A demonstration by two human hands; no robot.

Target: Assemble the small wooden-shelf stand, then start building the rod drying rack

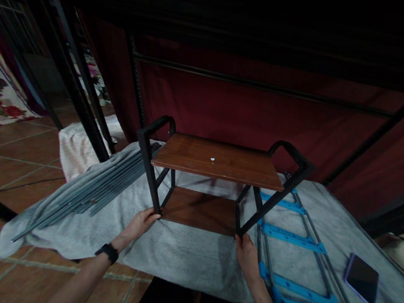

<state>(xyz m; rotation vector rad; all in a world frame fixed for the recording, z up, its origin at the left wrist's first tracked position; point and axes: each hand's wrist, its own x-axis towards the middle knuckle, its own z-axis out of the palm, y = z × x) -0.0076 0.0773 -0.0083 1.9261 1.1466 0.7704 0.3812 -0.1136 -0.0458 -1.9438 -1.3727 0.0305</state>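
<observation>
A small two-tier shelf (pixel 219 162) with brown wood-look boards and black metal side frames stands upright in front of me. Its lower board (pixel 200 210) is level with the grey cloth, and a small white spot marks the top board. My left hand (pixel 145 222) grips the front left bottom corner, fingers closed round the frame; a dark band is on that wrist. At the front right bottom corner, my right hand (pixel 246 253) is closed on the frame, its fingertips partly hidden behind the leg.
Grey cloth (pixel 182 252) covers the surface. Thin grey metal rods (pixel 117 180) lie at left; a blue-and-grey rack frame (pixel 294 236) lies at right, beside a phone (pixel 362 279). Black posts (pixel 67 76) and a dark overhead beam surround me, with a red curtain (pixel 229 110) behind.
</observation>
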